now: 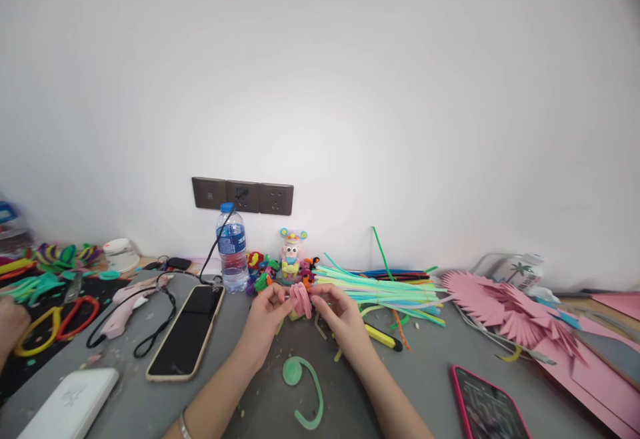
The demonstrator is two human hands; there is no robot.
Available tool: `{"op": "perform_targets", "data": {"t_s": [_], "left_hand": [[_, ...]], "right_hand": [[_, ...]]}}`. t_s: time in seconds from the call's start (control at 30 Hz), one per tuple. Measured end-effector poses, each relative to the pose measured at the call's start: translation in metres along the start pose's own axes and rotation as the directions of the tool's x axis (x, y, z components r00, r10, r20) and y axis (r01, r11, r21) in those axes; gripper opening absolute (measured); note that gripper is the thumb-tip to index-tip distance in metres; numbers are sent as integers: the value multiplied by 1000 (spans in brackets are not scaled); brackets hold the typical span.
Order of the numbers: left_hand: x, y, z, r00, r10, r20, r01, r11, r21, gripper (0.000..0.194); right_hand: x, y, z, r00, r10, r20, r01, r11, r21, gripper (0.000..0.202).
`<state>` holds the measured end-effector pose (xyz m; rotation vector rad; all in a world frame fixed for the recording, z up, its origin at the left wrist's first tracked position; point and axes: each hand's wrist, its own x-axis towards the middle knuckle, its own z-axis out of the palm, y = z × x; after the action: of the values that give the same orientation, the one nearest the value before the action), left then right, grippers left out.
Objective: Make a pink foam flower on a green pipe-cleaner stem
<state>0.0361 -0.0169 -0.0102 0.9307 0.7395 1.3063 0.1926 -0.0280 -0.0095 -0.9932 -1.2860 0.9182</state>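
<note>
Forearms (220,382) reach in from seven and five o'clock. Left hand (270,309) and right hand (344,312) pinch, fingers (334,291) bent.

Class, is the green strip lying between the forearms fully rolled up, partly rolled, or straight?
Partly rolled: the green strip has one end wound into a flat spiral, while the rest curves loosely across the grey table.

The left hand (273,309) and right hand (341,312) hold a pink coil (301,300) between their fingertips. Around it on the tabletop (425,362): figurine (291,255) at twelve o'clock, bottle (233,252) at ten, pipe cleaners (380,285) at three, pink-edged phone (487,402) at four, green curl (293,371) at six.
</note>
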Motion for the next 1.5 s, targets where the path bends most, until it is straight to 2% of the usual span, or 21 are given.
{"op": "perform_targets", "data": {"t_s": [0.17, 0.4, 0.6, 0.83, 1.07, 1.2, 1.5], "left_hand": [[2, -3, -2, 1000, 20, 22, -20, 1000, 4, 36], [2, -3, -2, 998, 49, 39, -48, 999, -24, 33], [1, 0, -2, 997, 75, 17, -74, 996, -55, 33], [1, 1, -1, 998, 50, 40, -49, 999, -21, 35], [0, 0, -1, 997, 74, 38, -73, 997, -19, 33], [2, -1, -3, 994, 95, 57, -94, 995, -21, 24], [2, -2, -5, 997, 49, 54, -50, 999, 21, 17]], "right_hand": [[0, 0, 3, 992, 36, 119, -43, 998, 53, 29], [1, 3, 1, 993, 59, 106, -73, 989, 130, 32], [0, 5, 1, 985, 89, 146, -109, 985, 137, 32], [0, 8, 2, 976, 97, 197, -130, 978, 164, 31], [0, 6, 4, 976, 97, 193, -140, 964, 226, 31], [-1, 2, 4, 976, 101, 191, -140, 969, 204, 30], [0, -1, 1, 991, 55, 123, -77, 979, 186, 27]]}}
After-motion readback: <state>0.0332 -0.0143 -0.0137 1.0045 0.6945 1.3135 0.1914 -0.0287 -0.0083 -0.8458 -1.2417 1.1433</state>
